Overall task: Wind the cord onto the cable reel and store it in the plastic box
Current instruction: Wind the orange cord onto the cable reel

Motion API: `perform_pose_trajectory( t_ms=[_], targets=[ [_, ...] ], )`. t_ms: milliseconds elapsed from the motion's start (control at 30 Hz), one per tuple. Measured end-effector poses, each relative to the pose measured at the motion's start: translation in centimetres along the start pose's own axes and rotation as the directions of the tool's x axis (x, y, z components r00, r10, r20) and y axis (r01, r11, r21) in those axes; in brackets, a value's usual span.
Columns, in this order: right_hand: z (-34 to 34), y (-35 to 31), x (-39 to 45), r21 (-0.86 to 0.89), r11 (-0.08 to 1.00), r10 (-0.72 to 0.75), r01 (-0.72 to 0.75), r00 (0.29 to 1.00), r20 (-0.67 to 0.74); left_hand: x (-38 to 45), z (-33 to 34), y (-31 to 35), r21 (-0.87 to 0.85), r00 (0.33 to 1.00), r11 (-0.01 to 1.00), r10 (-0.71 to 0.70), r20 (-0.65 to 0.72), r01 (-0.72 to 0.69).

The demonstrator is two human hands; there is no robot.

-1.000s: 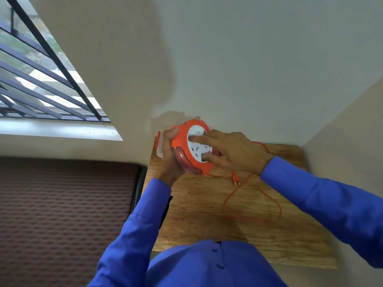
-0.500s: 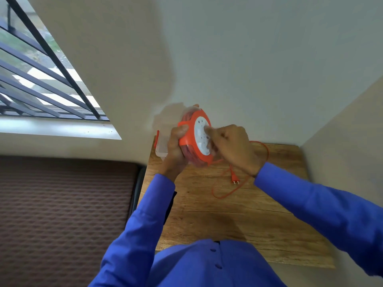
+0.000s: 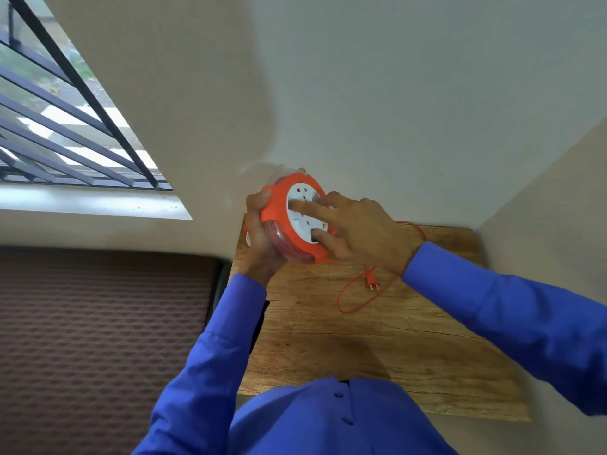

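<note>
A wooden desk [image 3: 377, 349] stood in the corner of a pale wall [image 3: 394, 93], with a barred window [image 3: 65, 126] to its left and a brown textured surface [image 3: 98, 323] below the sill. Two blue sleeves [image 3: 210, 356] reached over the desk from the lower edge of the view. The orange cable reel [image 3: 279, 221], tilted on edge with its white socket face toward the camera, was held above the far left part of the desk. The left hand [image 3: 262, 238] formed a closed grip around the reel's rim, thumb on the orange front edge. The right hand [image 3: 361, 234] lay spread on the white face, fingers [image 3: 305, 206] pressed flat against it rather than clasped. Part of the orange cord [image 3: 353, 307] lay unwound in a loose loop on the desk to the right of the reel. Its plug [image 3: 372, 281] rested inside that loop. A sliver of pale plastic, probably the plastic box [image 3: 248, 238], showed behind the left hand.
</note>
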State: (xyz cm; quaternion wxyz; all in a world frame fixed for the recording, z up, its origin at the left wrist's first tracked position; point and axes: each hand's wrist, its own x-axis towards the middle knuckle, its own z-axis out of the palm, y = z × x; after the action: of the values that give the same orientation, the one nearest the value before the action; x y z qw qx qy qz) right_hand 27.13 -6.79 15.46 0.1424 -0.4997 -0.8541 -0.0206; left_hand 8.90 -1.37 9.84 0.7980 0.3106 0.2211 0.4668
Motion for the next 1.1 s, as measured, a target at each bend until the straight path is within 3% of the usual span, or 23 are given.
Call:
perform_pose_trajectory(
  t_ms=[67, 133, 200, 233, 267, 300, 333, 367, 433, 500, 600, 700, 900, 1033, 1100],
  targets=[
    [0.3, -0.3, 0.2, 0.127, 0.989, 0.075, -0.069, 0.996, -0.042, 0.1, -0.4, -0.3, 0.021, 1.0, 1.0, 0.0, -0.005, 0.0],
    [0.2, -0.6, 1.0, 0.39, 0.877, 0.313, -0.279, 0.949, -0.024, 0.0, -0.3, -0.5, 0.085, 1.0, 0.996, 0.004, -0.015, -0.003],
    [0.2, -0.1, 2.1, 0.669, 0.56, 0.56, -0.489, 0.818, 0.129, -0.2, 0.2, -0.6, 0.177, 0.998, 0.982, 0.063, -0.004, -0.061],
    [0.0, 0.4, 2.6, 0.732, 0.375, 0.617, -0.569, 0.742, 0.261, -0.4, 0.4, -0.5, 0.217, 0.995, 0.971, 0.09, 0.032, -0.095],
    [-0.3, 0.7, 2.8, 0.73, 0.261, 0.622, -0.631, 0.688, 0.373, -0.6, 0.8, -0.5, 0.247, 0.993, 0.962, 0.107, 0.051, -0.116],
    [-0.5, 0.9, 3.0, 0.704, 0.248, 0.611, -0.665, 0.672, 0.419, -0.8, 1.0, -0.6, 0.265, 0.993, 0.957, 0.111, 0.049, -0.12],
    [-0.6, 0.7, 3.0, 0.667, 0.34, 0.607, -0.662, 0.697, 0.382, -0.9, 1.0, -0.8, 0.267, 0.994, 0.957, 0.108, 0.035, -0.113],
    [-0.5, 0.4, 2.8, 0.583, 0.512, 0.601, -0.63, 0.748, 0.28, -1.1, 1.0, -0.9, 0.257, 0.995, 0.961, 0.103, 0.015, -0.104],
    [0.1, -0.4, 2.1, 0.23, 0.844, 0.494, -0.485, 0.869, 0.022, -1.1, 1.1, -1.2, 0.202, 0.996, 0.976, 0.088, -0.022, -0.082],
    [0.3, -1.2, 1.1, 0.022, 0.96, 0.282, -0.281, 0.956, -0.078, -0.8, 1.2, -1.1, 0.118, 0.997, 0.992, 0.051, -0.051, -0.045],
    [-0.3, -0.6, -0.2, 0.097, 0.991, 0.091, -0.093, 0.995, 0.034, -0.2, 0.2, -0.6, 0.031, 0.997, 0.999, 0.029, -0.077, -0.026],
    [-0.9, 0.2, -1.0, 0.034, 0.998, -0.054, 0.052, 0.995, 0.082, 0.0, -1.0, -0.2, 0.012, 0.999, 1.0, 0.021, -0.032, -0.02],
    [-1.3, 1.2, -0.5, -0.036, 0.98, -0.192, 0.196, 0.977, 0.09, -0.5, -0.7, -0.7, -0.001, 0.997, 0.997, -0.077, 0.005, 0.077],
    [-2.0, 2.0, -0.4, -0.132, 0.937, -0.295, 0.324, 0.934, 0.202, -0.6, -0.3, -0.7, 0.002, 0.99, 0.991, -0.137, -0.01, 0.137],
    [-1.7, 2.1, -0.4, -0.142, 0.945, -0.268, 0.294, 0.947, 0.176, -0.7, 0.6, -0.8, 0.027, 0.984, 0.984, -0.178, 0.017, 0.178]
  ],
)
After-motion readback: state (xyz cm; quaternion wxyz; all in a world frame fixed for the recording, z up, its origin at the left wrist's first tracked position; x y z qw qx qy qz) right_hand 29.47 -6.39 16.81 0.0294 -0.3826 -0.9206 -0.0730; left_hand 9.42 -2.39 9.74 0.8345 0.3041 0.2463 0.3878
